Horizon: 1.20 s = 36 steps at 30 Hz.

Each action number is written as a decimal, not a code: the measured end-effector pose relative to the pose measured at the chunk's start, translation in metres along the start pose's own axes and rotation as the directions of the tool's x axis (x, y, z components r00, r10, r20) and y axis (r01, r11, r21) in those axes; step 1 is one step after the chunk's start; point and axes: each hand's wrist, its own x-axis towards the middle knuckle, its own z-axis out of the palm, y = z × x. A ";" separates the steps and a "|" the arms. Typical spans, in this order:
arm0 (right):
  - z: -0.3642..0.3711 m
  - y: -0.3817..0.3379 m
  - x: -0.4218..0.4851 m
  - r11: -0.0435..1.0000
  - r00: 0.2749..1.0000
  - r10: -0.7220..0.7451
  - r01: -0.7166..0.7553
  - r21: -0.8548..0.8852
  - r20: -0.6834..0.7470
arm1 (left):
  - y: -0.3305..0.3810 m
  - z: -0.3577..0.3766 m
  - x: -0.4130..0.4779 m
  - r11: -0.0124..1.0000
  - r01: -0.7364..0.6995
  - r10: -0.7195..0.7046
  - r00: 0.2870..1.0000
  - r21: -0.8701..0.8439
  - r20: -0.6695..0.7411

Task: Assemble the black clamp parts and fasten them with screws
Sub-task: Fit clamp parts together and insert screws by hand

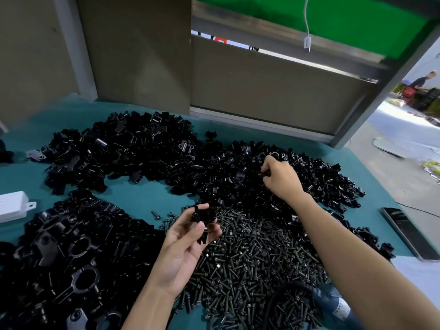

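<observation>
Screws (252, 263): loose heap just below and right of the left hand (188, 244).
Left hand: palm up, thumb and fingertips pinching a black clamp part (204, 219).
Right hand (282, 179): farther out, fingers curled, pinching a small black piece (264, 173).
Clamp pile (238, 186): under and around the right hand.
Table (147, 194): teal, beyond the left hand.

white box (13, 206) cut off left, rt hand (282, 178) grasp unclear

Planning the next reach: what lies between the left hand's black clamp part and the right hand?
Head view: a heap of small black curved clamp pieces fills it, from left hand to right hand.
</observation>
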 end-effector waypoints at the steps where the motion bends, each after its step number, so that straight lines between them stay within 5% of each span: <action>1: -0.001 0.002 -0.003 0.990 0.999 0.052 -0.050 0.131 -0.015 | 0.000 0.000 0.000 1.000 0.001 -0.001 1.000 -0.002 -0.001; 7: -0.019 -0.005 -0.062 0.850 0.963 0.230 -0.129 0.511 -0.139 | -0.004 -0.001 0.001 1.000 0.012 -0.012 1.000 -0.007 0.008; 13: -0.014 -0.073 -0.140 0.743 0.962 0.023 0.167 0.648 -0.274 | -0.013 0.007 -0.003 0.986 0.107 -0.119 0.989 0.127 0.092; 16: -0.002 -0.093 -0.153 0.738 0.945 0.018 0.207 0.642 -0.326 | -0.014 0.011 -0.010 0.982 0.162 -0.173 0.976 0.093 0.135; 20: 0.002 -0.104 -0.152 0.777 0.901 0.104 0.191 0.600 -0.421 | -0.017 0.013 -0.009 0.970 0.000 -0.015 0.998 0.241 0.059; 28: 0.010 -0.122 -0.158 0.946 0.856 -0.129 0.257 0.197 -0.500 | -0.025 0.017 -0.010 0.933 -0.093 0.139 0.984 0.347 -0.110; 36: 0.014 -0.120 -0.165 0.926 0.837 -0.140 0.300 0.229 -0.529 | -0.024 0.019 -0.010 0.931 -0.108 0.165 0.977 0.350 -0.138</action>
